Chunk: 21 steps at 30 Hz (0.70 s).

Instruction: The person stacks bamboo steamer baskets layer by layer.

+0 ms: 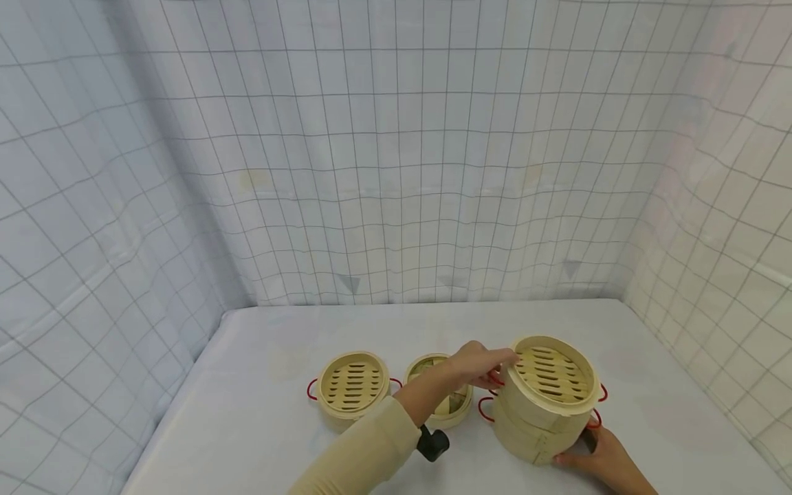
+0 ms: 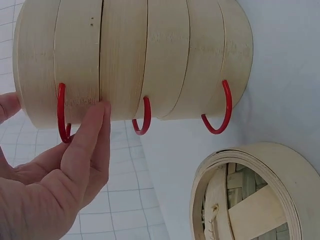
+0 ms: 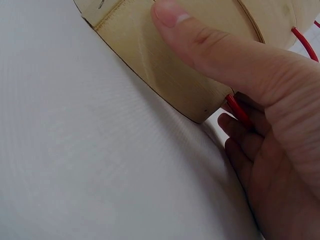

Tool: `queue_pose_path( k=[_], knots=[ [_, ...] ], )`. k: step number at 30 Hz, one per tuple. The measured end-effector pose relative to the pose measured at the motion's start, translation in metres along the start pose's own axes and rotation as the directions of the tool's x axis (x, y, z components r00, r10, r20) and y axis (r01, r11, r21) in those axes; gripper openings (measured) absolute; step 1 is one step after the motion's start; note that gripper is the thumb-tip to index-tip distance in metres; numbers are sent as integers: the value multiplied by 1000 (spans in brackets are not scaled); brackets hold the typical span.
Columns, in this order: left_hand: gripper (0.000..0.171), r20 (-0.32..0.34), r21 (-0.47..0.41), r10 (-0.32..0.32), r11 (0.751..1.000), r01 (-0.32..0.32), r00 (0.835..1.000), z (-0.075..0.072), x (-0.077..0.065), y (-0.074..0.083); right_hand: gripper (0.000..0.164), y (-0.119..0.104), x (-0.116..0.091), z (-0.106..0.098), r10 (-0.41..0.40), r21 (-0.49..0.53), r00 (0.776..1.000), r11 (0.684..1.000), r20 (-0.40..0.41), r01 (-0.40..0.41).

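A tall stack of bamboo steamer baskets (image 1: pixel 537 423) with red handles stands on the right of the table in the head view, slatted top tier facing up. My left hand (image 1: pixel 475 363) grips the top tier from its left side. In the left wrist view, the thumb is at the top rim and the fingers (image 2: pixel 82 142) press the wall beside a red handle (image 2: pixel 61 112). My right hand (image 1: pixel 599 459) holds the bottom tier at its lower right. Its thumb (image 3: pixel 200 37) lies along the bamboo wall, and the other fingers curl behind a lower red handle (image 3: pixel 239 112).
Left of the stack sits an open bamboo basket (image 1: pixel 456 417), partly hidden by my left forearm. Farther left is another slatted bamboo basket (image 1: pixel 354 355) with red handles. A black device (image 1: pixel 433 445) shows under my left wrist. Gridded white cloth walls (image 1: pixel 396 172) surround the white table (image 1: pixel 272 399).
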<state>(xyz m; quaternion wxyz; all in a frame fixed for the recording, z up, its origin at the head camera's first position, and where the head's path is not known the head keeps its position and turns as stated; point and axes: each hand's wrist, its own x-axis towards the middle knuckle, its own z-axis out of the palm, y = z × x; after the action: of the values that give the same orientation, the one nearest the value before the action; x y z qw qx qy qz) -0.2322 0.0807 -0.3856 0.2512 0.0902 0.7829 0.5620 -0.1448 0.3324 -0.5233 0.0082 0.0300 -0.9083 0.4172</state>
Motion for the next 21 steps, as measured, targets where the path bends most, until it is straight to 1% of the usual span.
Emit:
queue_pose_path(
  k=[5, 9, 16, 21],
  knots=[
    [32, -17, -11, -14, 1000, 13, 1000, 0, 2, -2, 72, 0, -1, 0, -19, -32, 999, 999, -28, 19],
    [32, -20, -24, -26, 999, 26, 999, 1, 2, -3, 71, 2, -1, 0, -24, -46, 999, 999, -32, 23],
    [32, -45, -60, -23, 998, 20, 999, 4, -2, -2, 70, 2, 0, 1, -24, -34, 999, 999, -35, 23],
    [30, -41, -72, -26, 997, 23, 999, 4, 0, -2, 70, 1, 0, 0, -4, -5, 1000, 1000, -21, 4]
  ],
)
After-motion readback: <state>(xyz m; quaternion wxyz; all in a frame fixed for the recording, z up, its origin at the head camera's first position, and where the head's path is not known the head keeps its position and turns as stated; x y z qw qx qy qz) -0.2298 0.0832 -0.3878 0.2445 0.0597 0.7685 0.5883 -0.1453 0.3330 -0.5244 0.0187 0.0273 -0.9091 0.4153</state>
